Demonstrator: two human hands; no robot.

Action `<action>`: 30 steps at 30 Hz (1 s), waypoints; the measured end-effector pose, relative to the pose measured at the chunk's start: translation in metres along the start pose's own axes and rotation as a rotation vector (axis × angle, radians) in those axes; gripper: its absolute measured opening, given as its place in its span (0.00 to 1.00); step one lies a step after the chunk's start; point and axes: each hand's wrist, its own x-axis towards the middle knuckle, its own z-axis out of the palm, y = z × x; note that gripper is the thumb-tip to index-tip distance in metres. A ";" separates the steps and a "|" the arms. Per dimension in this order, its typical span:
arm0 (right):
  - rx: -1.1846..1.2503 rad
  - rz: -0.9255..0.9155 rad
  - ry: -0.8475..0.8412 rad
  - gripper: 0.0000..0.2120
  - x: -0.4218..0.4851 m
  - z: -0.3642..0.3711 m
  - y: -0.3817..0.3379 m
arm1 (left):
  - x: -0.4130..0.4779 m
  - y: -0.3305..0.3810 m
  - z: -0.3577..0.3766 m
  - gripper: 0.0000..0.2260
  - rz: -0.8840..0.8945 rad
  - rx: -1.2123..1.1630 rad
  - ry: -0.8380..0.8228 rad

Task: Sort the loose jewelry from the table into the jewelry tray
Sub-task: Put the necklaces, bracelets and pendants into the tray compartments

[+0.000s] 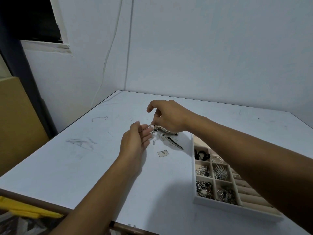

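- Table point(88, 167): white top, scuffed with grey pencil-like marks toward the far left; I see a dark edge along its left side and a brown rail at the near edge.
- Walls point(203, 48): plain pale, meeting in a corner behind the table; a thin cable point(108, 53) hangs down the left wall.
- Dark opening point(30, 17): upper left, with a chipped white frame.
- Jewelry tray point(220, 203): cream, compartmented, on the table at right; near compartments hold beaded and metallic pieces, a far one holds a black cord.
- Loose jewelry point(165, 129): small tangled pile at the table's centre, with a dark leaf-shaped piece point(174, 143) and a small clear packet point(163, 153) just near of it.
- Left hand point(135, 141): fingers extended, tips touching a dangling silvery piece point(153, 135) at the pile.
- Right hand point(167, 116): thumb and fingers pinched together on the top of that same piece.
- Yellow item point(25, 207): near left, below the table.
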 end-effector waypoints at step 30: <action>0.053 0.014 0.102 0.13 -0.062 -0.032 0.024 | -0.035 -0.007 0.051 0.20 -0.233 -0.087 -0.396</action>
